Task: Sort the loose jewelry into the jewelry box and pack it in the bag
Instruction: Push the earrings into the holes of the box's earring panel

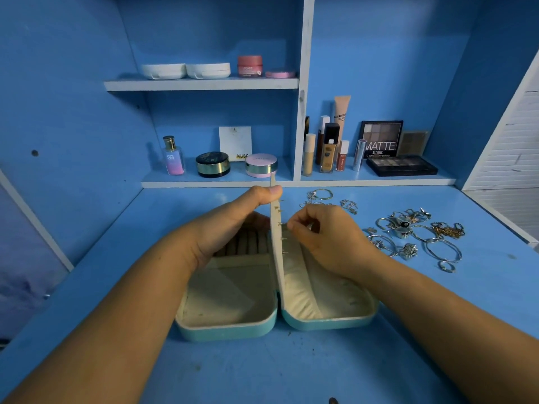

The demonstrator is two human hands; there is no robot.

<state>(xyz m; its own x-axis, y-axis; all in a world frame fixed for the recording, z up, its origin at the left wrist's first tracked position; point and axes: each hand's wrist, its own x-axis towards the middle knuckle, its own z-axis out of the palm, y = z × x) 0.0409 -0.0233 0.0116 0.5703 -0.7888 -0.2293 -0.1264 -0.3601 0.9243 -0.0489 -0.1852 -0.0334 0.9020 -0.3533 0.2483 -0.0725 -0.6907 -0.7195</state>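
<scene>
While propped upright, cream earring panel (276, 228), studs through.

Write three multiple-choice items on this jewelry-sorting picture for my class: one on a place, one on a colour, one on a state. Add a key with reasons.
1. Where does the loose jewelry lie?
A. On the desk, right of the jewelry box
B. Inside the box
C. On the upper shelf

2. What colour is the jewelry box outside?
A. Red
B. Black
C. Turquoise

3. How does the earring panel stand?
A. Flat and shut
B. Held upright
C. Removed

Key: 1 A, the pile rests on the desk beside the right hand. 2 C, its rim shows turquoise. 3 B, the left hand pinches its top edge, upright.
</scene>
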